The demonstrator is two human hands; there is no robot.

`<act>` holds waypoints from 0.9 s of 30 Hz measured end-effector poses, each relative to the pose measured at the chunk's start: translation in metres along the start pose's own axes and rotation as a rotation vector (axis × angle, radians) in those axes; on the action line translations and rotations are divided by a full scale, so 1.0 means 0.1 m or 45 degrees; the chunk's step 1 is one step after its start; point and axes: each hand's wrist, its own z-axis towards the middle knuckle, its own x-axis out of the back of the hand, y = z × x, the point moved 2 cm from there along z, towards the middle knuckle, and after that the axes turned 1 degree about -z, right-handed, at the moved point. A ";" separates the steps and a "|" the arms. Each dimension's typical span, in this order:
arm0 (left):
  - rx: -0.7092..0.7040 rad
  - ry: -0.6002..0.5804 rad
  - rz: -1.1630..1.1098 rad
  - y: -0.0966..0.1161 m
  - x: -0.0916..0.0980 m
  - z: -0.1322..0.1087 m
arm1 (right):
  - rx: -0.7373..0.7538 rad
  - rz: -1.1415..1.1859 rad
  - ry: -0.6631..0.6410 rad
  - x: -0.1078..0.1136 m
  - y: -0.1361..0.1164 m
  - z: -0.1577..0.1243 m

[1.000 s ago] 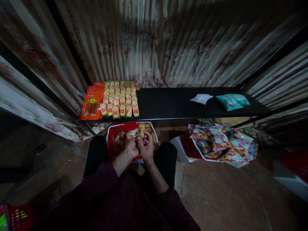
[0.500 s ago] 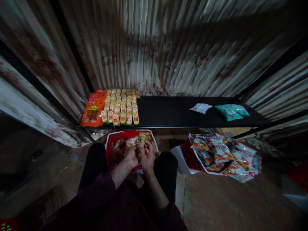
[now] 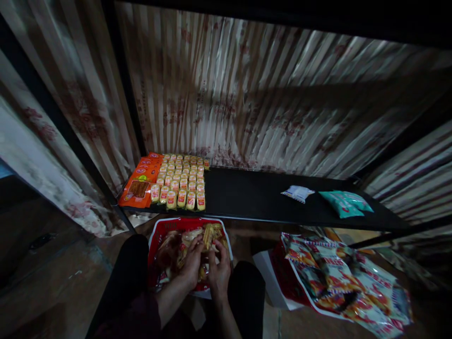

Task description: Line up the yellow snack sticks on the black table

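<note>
Head view: both hands are over a red basket [image 3: 163, 228] with a white rim, set between the knees of dark trousers [image 3: 247, 292]. At its far right part, above the other contents, a yellow packet [image 3: 210, 233] stands tilted at the fingertips. The right hand [image 3: 219, 272] has its thumb and fingers clamped on the lower end of this packet. The left hand [image 3: 191, 264] comes in from the other side, its fingers bent and close together at the packet's left edge; whether they pinch it too, I cannot tell, as the hand hides its own grip. Clear-wrapped goods [image 3: 168, 254] lie in the basket to the left of the hands, too dim to make out one by one.

Just beyond the basket runs a black shelf [image 3: 243, 195]. On its left end lie orange packets [image 3: 138, 187], overlapping in a column, and right beside them small yellow packs [image 3: 181, 181] with red and white labels stand in close rows. Well apart from these, toward the right end, are a white packet [image 3: 298, 193] and two teal packets [image 3: 344, 203], the teal ones touching each other. Below that end, on the floor, a second basket [image 3: 287, 278] is heaped with printed bags [image 3: 334, 268], some hanging over its rim. Behind the shelf hangs a striped curtain [image 3: 226, 117] with reddish floral patches
</note>
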 end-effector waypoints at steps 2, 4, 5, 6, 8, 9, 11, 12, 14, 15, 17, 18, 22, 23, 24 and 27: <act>-0.091 -0.030 0.160 0.04 -0.01 -0.01 | 0.002 0.007 -0.018 0.01 0.02 0.03; -0.248 -0.053 0.323 0.07 -0.02 0.00 | -0.036 0.038 -0.019 0.02 0.01 0.05; -0.325 -0.053 0.400 0.08 -0.04 0.02 | -0.070 0.064 -0.024 0.02 0.00 0.06; -0.400 -0.046 0.472 0.09 -0.05 0.03 | -0.110 0.098 -0.031 0.02 -0.02 0.07; -0.545 -0.015 0.611 0.12 -0.08 0.05 | -0.187 0.165 -0.069 0.02 -0.09 0.09; -0.623 -0.004 0.679 0.14 -0.09 0.05 | -0.202 0.189 -0.082 0.01 -0.12 0.11; -0.728 -0.002 0.775 0.19 -0.14 0.03 | -0.214 0.235 -0.094 0.00 -0.20 0.16; -0.754 -0.015 0.801 0.21 -0.16 0.01 | -0.230 0.248 -0.084 0.00 -0.23 0.18; -0.772 -0.051 0.809 0.27 -0.21 -0.03 | -0.245 0.265 -0.078 -0.01 -0.28 0.25; -0.778 -0.072 0.797 0.29 -0.24 -0.05 | -0.251 0.275 -0.077 -0.01 -0.30 0.29; -0.789 -0.111 0.748 0.32 -0.29 -0.06 | -0.265 0.296 -0.093 0.00 -0.31 0.37; -0.798 -0.127 0.723 0.33 -0.31 -0.06 | -0.271 0.300 -0.106 0.01 -0.31 0.42; -0.839 -0.182 0.681 0.37 -0.44 0.02 | -0.240 0.277 -0.137 0.06 -0.33 0.65; -0.836 -0.196 0.680 0.40 -0.48 0.05 | -0.237 0.275 -0.134 0.07 -0.33 0.72; -0.825 -0.210 0.677 0.42 -0.52 0.09 | -0.242 0.275 -0.131 0.07 -0.34 0.79; -0.781 -0.229 0.666 0.52 -0.68 0.21 | -0.259 0.263 -0.118 0.06 -0.34 1.03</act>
